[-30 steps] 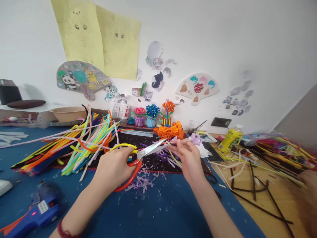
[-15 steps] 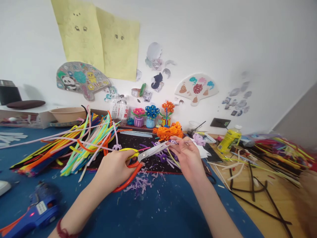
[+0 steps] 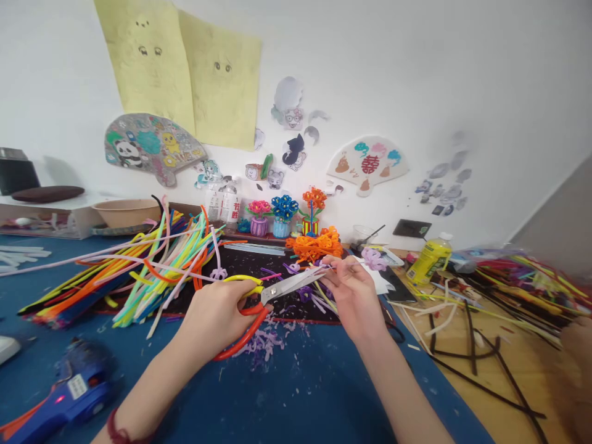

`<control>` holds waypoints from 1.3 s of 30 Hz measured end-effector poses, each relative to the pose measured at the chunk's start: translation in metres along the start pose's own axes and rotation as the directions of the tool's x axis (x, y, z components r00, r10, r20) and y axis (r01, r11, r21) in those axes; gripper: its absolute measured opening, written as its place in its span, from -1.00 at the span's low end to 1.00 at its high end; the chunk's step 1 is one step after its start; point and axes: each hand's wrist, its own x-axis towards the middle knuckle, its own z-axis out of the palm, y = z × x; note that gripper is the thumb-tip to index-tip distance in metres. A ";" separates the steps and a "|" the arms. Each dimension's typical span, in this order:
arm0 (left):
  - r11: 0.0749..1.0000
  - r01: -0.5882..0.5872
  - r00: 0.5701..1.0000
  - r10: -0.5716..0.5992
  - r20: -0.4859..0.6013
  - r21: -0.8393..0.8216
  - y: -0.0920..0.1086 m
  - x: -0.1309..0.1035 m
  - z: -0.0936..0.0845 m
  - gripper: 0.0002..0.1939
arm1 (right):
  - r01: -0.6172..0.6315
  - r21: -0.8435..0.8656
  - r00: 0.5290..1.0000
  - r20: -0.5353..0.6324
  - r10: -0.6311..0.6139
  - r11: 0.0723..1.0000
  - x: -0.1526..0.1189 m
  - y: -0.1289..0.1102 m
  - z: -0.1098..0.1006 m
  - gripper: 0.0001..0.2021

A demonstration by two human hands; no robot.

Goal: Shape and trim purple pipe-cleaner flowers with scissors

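Observation:
My left hand (image 3: 217, 317) is closed round the yellow and red handles of a pair of scissors (image 3: 289, 285). The blades point right and reach the fingers of my right hand (image 3: 356, 296). Between those pinched fingertips is a light purple pipe-cleaner flower (image 3: 374, 259), its head sticking out to the right and its stem end close to the blade tips. Purple fuzz clippings (image 3: 263, 345) lie on the blue mat below the scissors. Behind the blades, purple pipe-cleaner flowers and stems (image 3: 305, 293) rest on a dark board, with a heap of orange pipe-cleaner flowers (image 3: 319, 245) beyond.
Bundles of coloured pipe cleaners (image 3: 157, 271) spread across the left. A blue glue gun (image 3: 69, 388) with a lit red light lies front left. Small potted flowers (image 3: 282, 216) line the wall. At right are a yellow bottle (image 3: 430, 259), black pipe cleaners (image 3: 472, 345) and another person's hand (image 3: 576, 342).
The scissors and my left hand have shifted slightly right, bringing the blade tips further in by my right fingers. The blades look a little more closed. My right hand barely moved.

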 end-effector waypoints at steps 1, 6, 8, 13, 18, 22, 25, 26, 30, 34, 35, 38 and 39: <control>1.000 -0.003 1.000 0.003 0.001 0.002 -0.001 0.000 0.001 -0.67 | -0.004 0.004 1.000 -0.001 0.004 1.000 0.000 0.000 0.000 -0.74; 1.000 -0.006 1.000 0.005 0.016 0.011 -0.002 -0.001 0.001 -0.69 | -0.035 0.068 0.999 0.027 0.033 0.997 0.001 0.002 -0.001 -0.76; 1.000 -0.008 1.000 0.008 0.018 0.006 -0.003 -0.001 0.001 -0.69 | -0.041 0.085 0.998 0.040 0.038 0.996 0.001 0.002 -0.001 -0.77; 1.000 -0.016 1.000 0.016 0.022 0.014 -0.004 -0.001 0.001 -0.69 | -0.050 0.114 0.998 0.044 0.045 0.992 0.001 0.001 0.000 -0.78; 0.999 -0.031 1.000 0.030 0.006 0.008 -0.006 0.000 0.005 -0.73 | -0.078 0.131 0.996 0.045 0.072 0.988 0.003 0.003 -0.004 -0.80; 0.999 -0.025 1.000 0.024 0.006 0.034 -0.005 0.000 0.005 -0.71 | -0.092 0.138 0.995 0.052 0.086 0.986 0.003 0.004 -0.006 -0.80; 1.000 -0.010 1.000 0.010 -0.013 0.022 -0.003 0.000 0.003 -0.72 | -0.074 0.116 0.997 0.025 0.071 0.991 0.002 0.003 -0.003 -0.78; 1.000 -0.008 1.000 0.008 -0.025 0.011 -0.003 0.000 0.003 -0.72 | -0.060 0.103 0.998 0.010 0.059 0.993 0.001 0.002 -0.002 -0.77; 1.000 -0.013 0.998 0.014 -0.061 0.024 0.000 -0.001 0.003 -0.64 | -0.021 0.055 0.999 -0.041 0.023 0.998 -0.001 0.000 0.002 -0.75; 0.996 -0.003 0.999 0.007 -0.040 0.087 0.001 -0.002 0.005 -0.65 | -0.032 0.038 0.998 -0.059 0.034 0.999 -0.001 0.000 0.003 -0.75; 0.996 -0.002 0.999 0.006 -0.040 0.095 0.001 -0.002 0.006 -0.66 | -0.034 0.036 0.998 -0.059 0.036 0.999 -0.001 0.001 0.003 -0.75; 0.994 0.012 0.999 -0.007 -0.050 0.108 0.001 -0.002 0.008 -0.64 | -0.038 0.038 0.998 -0.044 0.039 0.999 -0.001 0.001 0.003 -0.76; 0.994 0.017 0.999 -0.011 -0.049 0.112 0.001 -0.002 0.008 -0.64 | -0.039 0.044 0.998 -0.041 0.041 0.998 -0.001 0.002 0.003 -0.76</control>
